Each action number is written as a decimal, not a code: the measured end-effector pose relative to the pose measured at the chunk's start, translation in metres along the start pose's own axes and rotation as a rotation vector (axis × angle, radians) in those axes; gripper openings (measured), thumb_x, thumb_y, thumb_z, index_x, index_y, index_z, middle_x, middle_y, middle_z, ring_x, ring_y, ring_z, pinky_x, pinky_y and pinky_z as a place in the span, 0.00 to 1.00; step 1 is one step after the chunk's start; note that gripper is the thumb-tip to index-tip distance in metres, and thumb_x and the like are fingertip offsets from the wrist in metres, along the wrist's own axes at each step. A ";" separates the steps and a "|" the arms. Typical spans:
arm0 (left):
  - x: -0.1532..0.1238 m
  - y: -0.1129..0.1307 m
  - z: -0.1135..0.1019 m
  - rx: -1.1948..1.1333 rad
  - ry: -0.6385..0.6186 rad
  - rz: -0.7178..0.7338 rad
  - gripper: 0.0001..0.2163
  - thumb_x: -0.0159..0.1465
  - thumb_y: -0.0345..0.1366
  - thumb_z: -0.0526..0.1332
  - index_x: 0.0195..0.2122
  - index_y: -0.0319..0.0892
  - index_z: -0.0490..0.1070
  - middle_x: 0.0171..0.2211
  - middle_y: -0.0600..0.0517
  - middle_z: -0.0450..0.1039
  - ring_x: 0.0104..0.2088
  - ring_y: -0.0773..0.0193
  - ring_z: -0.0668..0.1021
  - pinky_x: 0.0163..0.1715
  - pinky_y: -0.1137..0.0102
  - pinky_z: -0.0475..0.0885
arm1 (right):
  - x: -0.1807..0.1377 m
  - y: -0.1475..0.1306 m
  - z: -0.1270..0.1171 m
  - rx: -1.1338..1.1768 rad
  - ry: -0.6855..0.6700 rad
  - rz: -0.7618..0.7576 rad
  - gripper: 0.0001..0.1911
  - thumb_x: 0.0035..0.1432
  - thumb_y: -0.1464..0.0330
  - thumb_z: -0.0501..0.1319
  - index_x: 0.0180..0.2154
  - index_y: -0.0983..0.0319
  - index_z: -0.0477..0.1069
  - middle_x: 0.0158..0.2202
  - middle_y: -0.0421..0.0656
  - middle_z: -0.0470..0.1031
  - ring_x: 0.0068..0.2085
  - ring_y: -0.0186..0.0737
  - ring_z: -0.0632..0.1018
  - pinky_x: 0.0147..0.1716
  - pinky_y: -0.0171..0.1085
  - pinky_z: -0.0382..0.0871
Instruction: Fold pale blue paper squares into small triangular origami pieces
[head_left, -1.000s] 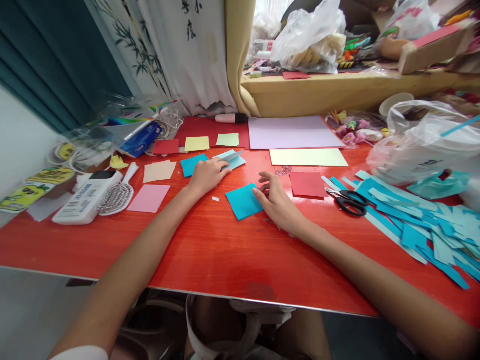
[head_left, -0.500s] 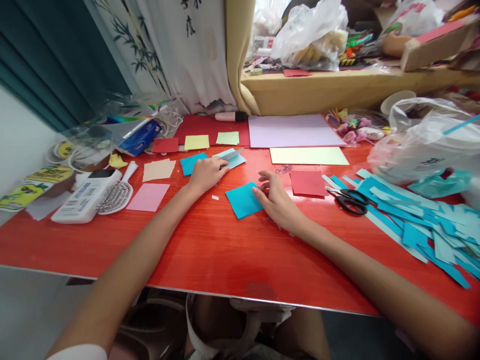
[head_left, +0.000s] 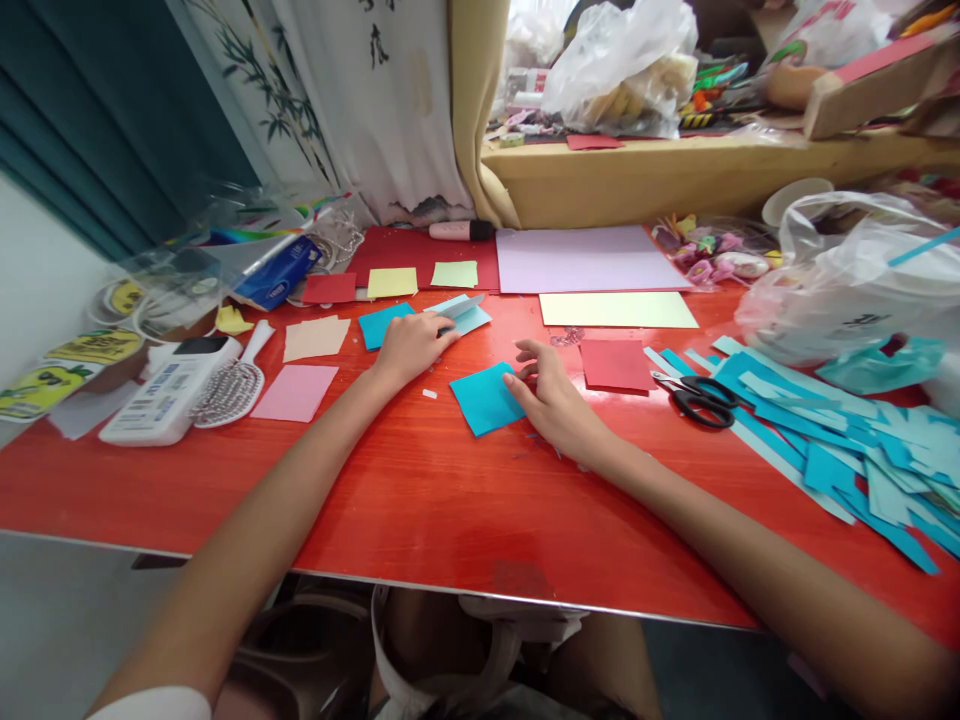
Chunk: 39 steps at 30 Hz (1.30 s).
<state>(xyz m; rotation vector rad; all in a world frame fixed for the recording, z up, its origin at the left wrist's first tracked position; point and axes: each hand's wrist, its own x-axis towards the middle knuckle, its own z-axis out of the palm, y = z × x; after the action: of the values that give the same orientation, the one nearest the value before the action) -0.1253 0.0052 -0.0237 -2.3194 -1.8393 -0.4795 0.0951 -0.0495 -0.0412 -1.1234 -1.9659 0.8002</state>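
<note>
My left hand [head_left: 411,348] is closed at the near edge of a pale blue folded paper [head_left: 472,318], whose flap stands up a little. Its fingertips are partly hidden. Beneath and behind that hand lies a blue paper square [head_left: 385,325]. My right hand [head_left: 555,398] rests on the table with fingers loosely curled and apart. Its thumb touches the right edge of another blue paper square [head_left: 484,400], lying flat. Just beyond the right hand is a red paper square [head_left: 616,367].
Black-handled scissors [head_left: 703,400] lie beside a heap of blue paper strips [head_left: 840,430] on the right. Pink paper [head_left: 295,392], a hairbrush [head_left: 229,393] and a white box-like bottle [head_left: 169,392] are at left. A lilac sheet [head_left: 589,262] and a plastic bag [head_left: 855,290] are farther back.
</note>
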 end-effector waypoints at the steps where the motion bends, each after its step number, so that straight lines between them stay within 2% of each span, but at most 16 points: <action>1: 0.000 0.000 0.000 0.002 0.001 0.003 0.14 0.65 0.44 0.54 0.43 0.47 0.76 0.46 0.53 0.77 0.45 0.56 0.77 0.35 0.65 0.66 | 0.000 0.000 0.000 0.002 -0.001 0.001 0.23 0.63 0.59 0.50 0.56 0.63 0.52 0.50 0.54 0.62 0.47 0.46 0.70 0.46 0.49 0.68; 10: 0.001 0.000 -0.001 0.007 -0.009 0.004 0.14 0.65 0.43 0.53 0.43 0.48 0.77 0.45 0.53 0.77 0.44 0.56 0.77 0.35 0.65 0.66 | 0.000 0.000 0.000 -0.005 0.000 0.006 0.24 0.63 0.60 0.50 0.56 0.65 0.53 0.50 0.55 0.62 0.47 0.45 0.70 0.48 0.49 0.67; 21: 0.002 -0.003 0.000 0.007 -0.017 -0.002 0.14 0.65 0.40 0.53 0.43 0.48 0.77 0.46 0.53 0.77 0.44 0.56 0.78 0.38 0.64 0.67 | 0.000 0.002 0.001 -0.022 0.003 -0.007 0.23 0.63 0.60 0.50 0.56 0.63 0.53 0.49 0.54 0.63 0.47 0.46 0.71 0.48 0.49 0.67; 29: 0.000 0.001 -0.002 0.013 -0.022 0.022 0.15 0.65 0.43 0.54 0.45 0.46 0.75 0.47 0.51 0.76 0.45 0.55 0.77 0.38 0.64 0.67 | 0.000 0.002 0.001 -0.035 0.005 -0.002 0.23 0.62 0.60 0.51 0.56 0.64 0.54 0.49 0.54 0.63 0.46 0.46 0.71 0.47 0.49 0.68; 39: 0.003 -0.004 -0.001 -0.025 -0.033 0.001 0.13 0.65 0.44 0.54 0.44 0.49 0.76 0.46 0.54 0.77 0.45 0.56 0.77 0.39 0.65 0.67 | -0.001 0.003 0.001 -0.025 0.002 -0.003 0.23 0.62 0.59 0.51 0.56 0.62 0.54 0.50 0.53 0.63 0.47 0.46 0.71 0.47 0.49 0.68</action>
<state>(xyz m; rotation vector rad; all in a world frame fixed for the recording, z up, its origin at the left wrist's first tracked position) -0.1290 0.0081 -0.0219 -2.3580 -1.8576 -0.4704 0.0958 -0.0490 -0.0438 -1.1355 -1.9809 0.7744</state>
